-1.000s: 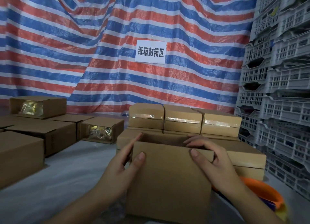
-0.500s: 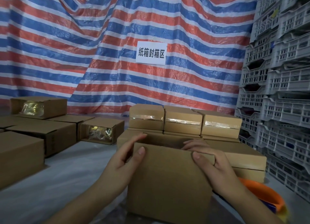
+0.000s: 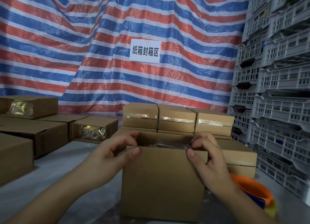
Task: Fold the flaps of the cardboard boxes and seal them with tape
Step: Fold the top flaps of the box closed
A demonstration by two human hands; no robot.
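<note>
An open cardboard box [image 3: 161, 181] stands upright right in front of me, its top open with clear plastic wrapping [image 3: 169, 144] showing inside. My left hand [image 3: 114, 153] grips the box's upper left corner, thumb on the near panel and fingers curled over the left edge. My right hand [image 3: 206, 155] grips the upper right corner the same way, thumb on the near panel. Behind it sit three boxes sealed with clear tape [image 3: 176, 118] on top of flat ones.
Several open and closed cardboard boxes [image 3: 42, 133] lie at the left on the white sheet. An orange tape dispenser [image 3: 253, 190] sits at the right, beside a lower box [image 3: 238, 158]. Grey plastic crates [image 3: 276, 89] are stacked along the right. A striped tarp hangs behind.
Both hands slid from flat against the box's top edge to curled grips at its upper corners. The box's opening now shows the plastic inside.
</note>
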